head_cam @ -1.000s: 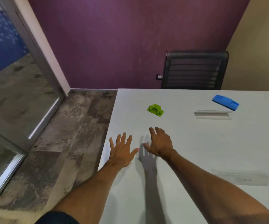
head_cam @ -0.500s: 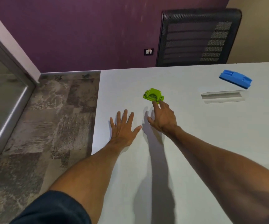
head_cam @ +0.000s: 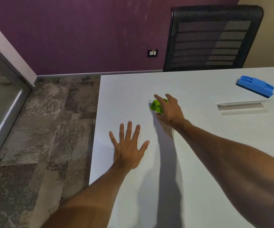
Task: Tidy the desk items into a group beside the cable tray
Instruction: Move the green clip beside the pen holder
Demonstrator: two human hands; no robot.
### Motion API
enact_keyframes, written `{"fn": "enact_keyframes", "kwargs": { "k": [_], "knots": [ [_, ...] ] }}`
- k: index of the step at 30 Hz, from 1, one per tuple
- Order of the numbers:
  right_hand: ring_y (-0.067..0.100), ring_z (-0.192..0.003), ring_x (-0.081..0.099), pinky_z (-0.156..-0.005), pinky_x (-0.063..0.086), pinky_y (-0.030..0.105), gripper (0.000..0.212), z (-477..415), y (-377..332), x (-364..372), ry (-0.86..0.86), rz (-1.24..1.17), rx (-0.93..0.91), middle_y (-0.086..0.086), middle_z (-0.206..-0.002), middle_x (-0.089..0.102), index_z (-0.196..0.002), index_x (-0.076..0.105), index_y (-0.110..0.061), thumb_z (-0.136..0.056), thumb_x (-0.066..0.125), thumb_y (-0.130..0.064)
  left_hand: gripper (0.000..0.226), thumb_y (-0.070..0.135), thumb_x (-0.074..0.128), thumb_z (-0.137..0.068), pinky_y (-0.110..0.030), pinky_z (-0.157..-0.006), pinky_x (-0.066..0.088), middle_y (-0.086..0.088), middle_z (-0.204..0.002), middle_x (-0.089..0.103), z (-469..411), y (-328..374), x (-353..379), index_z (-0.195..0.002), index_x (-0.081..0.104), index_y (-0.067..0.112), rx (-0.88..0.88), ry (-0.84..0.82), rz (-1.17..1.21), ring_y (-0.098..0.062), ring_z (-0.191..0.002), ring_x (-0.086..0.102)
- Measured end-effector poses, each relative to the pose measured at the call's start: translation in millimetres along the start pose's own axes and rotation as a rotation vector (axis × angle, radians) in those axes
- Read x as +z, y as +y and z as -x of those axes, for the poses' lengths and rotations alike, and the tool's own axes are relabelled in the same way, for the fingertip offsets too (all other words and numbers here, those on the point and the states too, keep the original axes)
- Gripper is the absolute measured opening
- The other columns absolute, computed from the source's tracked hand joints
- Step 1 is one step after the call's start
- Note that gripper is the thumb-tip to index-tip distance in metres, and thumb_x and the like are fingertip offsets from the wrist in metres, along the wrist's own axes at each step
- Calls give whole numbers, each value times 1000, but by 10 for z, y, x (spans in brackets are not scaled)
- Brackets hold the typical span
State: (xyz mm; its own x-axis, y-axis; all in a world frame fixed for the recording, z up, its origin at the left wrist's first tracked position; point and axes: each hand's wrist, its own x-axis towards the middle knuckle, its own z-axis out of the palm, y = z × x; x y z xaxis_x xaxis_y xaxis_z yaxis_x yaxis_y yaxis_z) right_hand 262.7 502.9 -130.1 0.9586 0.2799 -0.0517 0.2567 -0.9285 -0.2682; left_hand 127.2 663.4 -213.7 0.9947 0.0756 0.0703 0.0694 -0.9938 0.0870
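Observation:
A small green hole punch lies on the white desk left of centre. My right hand is over it, forefinger laid across its top and thumb at its near side, pinching it; much of the punch is hidden under the fingers. My left hand lies flat on the desk near the left edge, fingers spread, holding nothing. A blue plastic block sits at the far right. In front of it lies a clear acrylic strip. No cable tray is in view.
A black mesh office chair stands behind the desk's far edge. The desk's left edge drops to grey patterned carpet. A purple wall with a socket is behind, and a glass door frame is at the left.
My right hand has reached forward from the bare desk onto the green hole punch and closed on it. The left hand stayed flat. The view has moved closer to the desk.

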Motion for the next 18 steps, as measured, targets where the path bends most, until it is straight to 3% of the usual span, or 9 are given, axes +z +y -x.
{"fn": "enact_keyframes", "kwargs": {
  "k": [6, 11, 18],
  "knots": [
    [39, -119, 41, -96, 44, 46, 61, -207, 13, 72, -85, 32, -28, 17, -142, 36, -148, 32, -32, -94, 58, -21, 78, 74, 11, -86, -71, -110, 7, -5, -161, 16, -8, 1, -16, -152, 20, 32, 2, 2, -8, -35, -147, 17],
    [35, -114, 45, -91, 47, 44, 48, -282, 24, 64, -95, 91, 6, 13, -132, 42, -138, 44, -29, -93, 59, -23, 78, 73, 15, -87, -71, -110, 9, -6, -160, 21, -17, -10, 5, -151, 27, 30, 17, 17, 4, -36, -146, 21],
    [36, -108, 52, -84, 47, 40, 46, -287, 45, 24, -98, 40, 64, 13, -121, 50, -130, 53, -21, -86, 66, -21, 78, 74, 10, -87, -71, -110, 8, -5, -160, 19, -23, -9, 4, -151, 23, 31, 8, -11, -8, -35, -147, 19]
  ]
}}
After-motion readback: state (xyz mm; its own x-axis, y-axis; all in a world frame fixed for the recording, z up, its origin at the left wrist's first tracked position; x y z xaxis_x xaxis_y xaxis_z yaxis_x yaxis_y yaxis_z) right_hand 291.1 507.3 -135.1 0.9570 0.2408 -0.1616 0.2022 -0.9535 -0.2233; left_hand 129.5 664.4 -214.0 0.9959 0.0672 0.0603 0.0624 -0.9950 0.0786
